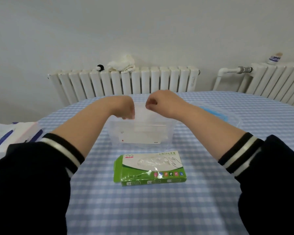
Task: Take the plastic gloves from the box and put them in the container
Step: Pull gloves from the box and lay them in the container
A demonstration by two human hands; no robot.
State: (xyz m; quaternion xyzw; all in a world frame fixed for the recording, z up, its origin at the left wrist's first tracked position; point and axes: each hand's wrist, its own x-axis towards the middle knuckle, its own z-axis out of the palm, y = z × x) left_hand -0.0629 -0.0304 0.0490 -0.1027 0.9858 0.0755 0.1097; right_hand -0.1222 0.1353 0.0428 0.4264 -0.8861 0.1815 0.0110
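step: I lower glove [140, 110] into tub [172, 131] | left hand [124, 107], right hand [157, 100] pinching its top edge | tip: I'd drop it flat, far of box [151, 168]

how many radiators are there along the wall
2: one white radiator behind the table, centre-left, with a crumpled cloth on top; a second radiator at the far right, partly cut off by the frame.

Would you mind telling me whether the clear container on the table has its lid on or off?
Off. The clear container stands open-topped, and both hands hold a translucent glove over its opening.
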